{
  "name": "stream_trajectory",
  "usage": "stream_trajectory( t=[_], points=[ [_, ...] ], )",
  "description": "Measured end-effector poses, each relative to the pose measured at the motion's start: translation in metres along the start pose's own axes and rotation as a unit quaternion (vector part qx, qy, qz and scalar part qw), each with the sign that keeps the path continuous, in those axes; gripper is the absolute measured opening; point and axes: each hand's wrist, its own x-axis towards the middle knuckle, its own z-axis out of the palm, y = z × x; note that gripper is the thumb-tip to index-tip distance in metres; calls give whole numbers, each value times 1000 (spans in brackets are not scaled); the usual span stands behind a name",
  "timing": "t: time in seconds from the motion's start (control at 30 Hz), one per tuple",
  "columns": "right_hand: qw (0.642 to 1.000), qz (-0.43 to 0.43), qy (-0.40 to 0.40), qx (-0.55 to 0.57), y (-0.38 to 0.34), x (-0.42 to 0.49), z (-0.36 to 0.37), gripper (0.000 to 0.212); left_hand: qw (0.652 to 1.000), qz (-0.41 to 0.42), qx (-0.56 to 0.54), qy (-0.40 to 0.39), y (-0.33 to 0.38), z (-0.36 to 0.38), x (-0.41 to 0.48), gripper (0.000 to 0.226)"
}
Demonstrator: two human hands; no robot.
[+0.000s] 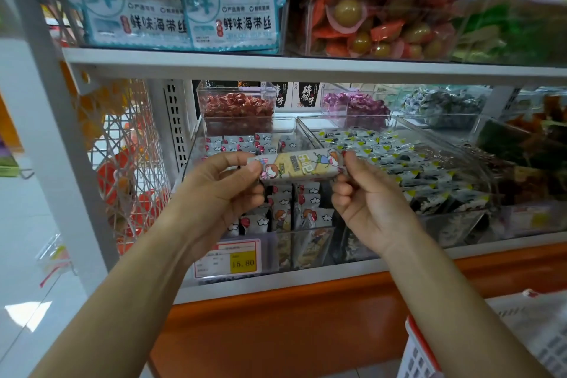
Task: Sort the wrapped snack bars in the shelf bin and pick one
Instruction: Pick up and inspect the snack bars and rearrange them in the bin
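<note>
Pinches snack bar (302,164) at nine o'clock end with left hand (221,190), three o'clock end with right hand (368,199). Probably light, wrapper slick; best taken by crimped ends.

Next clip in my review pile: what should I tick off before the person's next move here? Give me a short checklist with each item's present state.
1. One snack bar picked: ok, a single bar is held level above the bin.
2. Left hand grip: ok, its fingers pinch the bar's left end.
3. Right hand grip: ok, its fingers pinch the bar's right end.
4. Other bars sorted: cannot tell. The visible ones stand in rows, but the hands hide part of the bin.
5. Wrapper intact: cannot tell, only the front face shows.
6. Basket ready: cannot tell, only a corner is in view at lower right.
</note>
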Motion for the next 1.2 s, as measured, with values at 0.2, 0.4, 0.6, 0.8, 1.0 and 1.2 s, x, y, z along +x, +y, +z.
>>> stream_trajectory(
  t=[0.2, 0.4, 0.6, 0.8, 1.0, 1.2],
  points=[
    [999, 0, 39, -12, 1, 1, -1, 11, 995, -8, -92, -21, 2, -1, 0, 26],
    [990, -95, 46, -92, 4, 0, -2, 10, 999, 8, -41, 8, -1, -1, -1, 11],
    [967, -141, -2, -213, 3, -2, -1, 18, 991, 46, 127, -6, 0, 1, -3, 27],
    [937, -160, -17, -312, 4, -3, -3, 9, 973, 79, 218, -8, 4, 0, -8, 26],
    [939, -153, -27, -306, 1, -3, -2, 15, 961, 105, 252, -36, 7, 4, -10, 36],
    [902, -200, 41, -380, 3, -2, -2, 20, 940, 106, 323, -42, 3, 9, -12, 29]
  ],
)
